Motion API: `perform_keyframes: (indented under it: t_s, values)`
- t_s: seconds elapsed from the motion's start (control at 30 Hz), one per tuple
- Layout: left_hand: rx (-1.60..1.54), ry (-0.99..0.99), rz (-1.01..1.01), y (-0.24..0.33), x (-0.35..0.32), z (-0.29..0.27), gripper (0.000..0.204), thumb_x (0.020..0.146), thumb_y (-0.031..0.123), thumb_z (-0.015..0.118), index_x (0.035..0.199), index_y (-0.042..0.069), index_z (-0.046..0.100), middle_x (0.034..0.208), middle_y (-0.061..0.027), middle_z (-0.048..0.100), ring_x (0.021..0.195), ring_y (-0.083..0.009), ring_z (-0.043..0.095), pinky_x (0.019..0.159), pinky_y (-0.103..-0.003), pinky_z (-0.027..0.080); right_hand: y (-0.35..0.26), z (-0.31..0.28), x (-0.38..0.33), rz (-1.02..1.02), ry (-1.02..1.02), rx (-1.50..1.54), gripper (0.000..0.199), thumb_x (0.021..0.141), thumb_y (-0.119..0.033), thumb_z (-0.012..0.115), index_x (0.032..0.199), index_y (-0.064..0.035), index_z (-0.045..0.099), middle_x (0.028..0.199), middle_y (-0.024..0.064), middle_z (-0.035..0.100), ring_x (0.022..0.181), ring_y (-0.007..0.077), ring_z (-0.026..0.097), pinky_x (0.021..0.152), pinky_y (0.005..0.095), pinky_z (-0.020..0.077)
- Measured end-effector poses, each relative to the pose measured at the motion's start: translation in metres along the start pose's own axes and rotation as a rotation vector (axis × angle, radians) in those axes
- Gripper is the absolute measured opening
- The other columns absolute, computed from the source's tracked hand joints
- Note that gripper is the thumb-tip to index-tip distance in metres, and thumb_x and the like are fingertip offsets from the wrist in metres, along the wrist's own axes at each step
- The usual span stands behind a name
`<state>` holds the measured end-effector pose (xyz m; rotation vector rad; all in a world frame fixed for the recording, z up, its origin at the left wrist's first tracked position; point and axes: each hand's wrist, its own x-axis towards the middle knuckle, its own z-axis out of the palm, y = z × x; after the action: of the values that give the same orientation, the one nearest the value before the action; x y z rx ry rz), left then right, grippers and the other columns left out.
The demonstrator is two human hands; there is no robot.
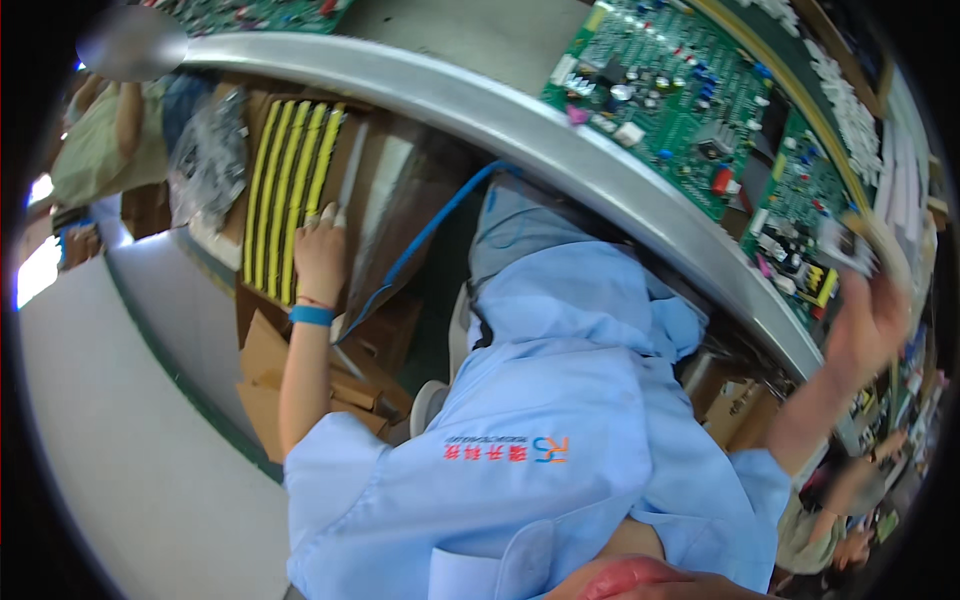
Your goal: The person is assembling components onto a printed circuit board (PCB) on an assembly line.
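My left hand point(321, 255) reaches down onto the rows of yellow-and-black components point(290, 190) standing in a cardboard box at the left. Its fingers are curled together over the right-hand row, and whatever is between their tips is hidden. At the far right my right hand point(872, 315), smeared by motion, is raised over the bench edge. Between its thumb and fingers is a small white and dark part point(846, 248), too blurred to name. Just left of that hand lies a green circuit board point(790, 215) with many mounted components.
A larger green circuit board point(660, 100) lies on the bench behind a curved metal edge point(600, 155). A blue cord point(430, 225) runs near my left wrist strap point(311, 315). Cardboard flaps point(275, 375) stick up beside the box. Other people are at the left and lower right.
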<state>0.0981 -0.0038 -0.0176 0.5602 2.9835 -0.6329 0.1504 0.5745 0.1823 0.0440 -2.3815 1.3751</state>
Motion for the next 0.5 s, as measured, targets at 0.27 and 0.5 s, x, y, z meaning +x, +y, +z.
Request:
perform_keyframes:
  t_s: [0.27, 0.5]
  values:
    - [-0.111, -0.245, 0.149, -0.017, 0.033, -0.008, 0.018, 0.069, 0.003, 0.063, 0.086, 0.008, 0.064, 0.09, -0.0119, 0.061, 0.094, -0.0291, 0.06, 0.086, -0.041, 0.045, -0.01, 0.072, 0.07, 0.38, -0.477, 0.566, 0.043, 0.092, -0.017, 0.061, 0.131, -0.0006, 0.054, 0.116, 0.0096, 0.062, 0.087, 0.0121, 0.065, 0.066, 0.02, 0.0516]
    - [-0.045, -0.152, 0.149, -0.008, 0.032, -0.021, 0.016, 0.073, 0.0, 0.06, 0.087, 0.007, 0.065, 0.088, -0.0113, 0.061, 0.096, -0.0283, 0.06, 0.105, -0.044, 0.034, 0.011, 0.067, 0.087, 0.518, -0.473, 0.579, 0.032, 0.093, -0.02, 0.061, 0.119, -0.0026, 0.06, 0.122, 0.012, 0.062, 0.074, 0.0097, 0.066, 0.047, 0.0172, 0.0464]
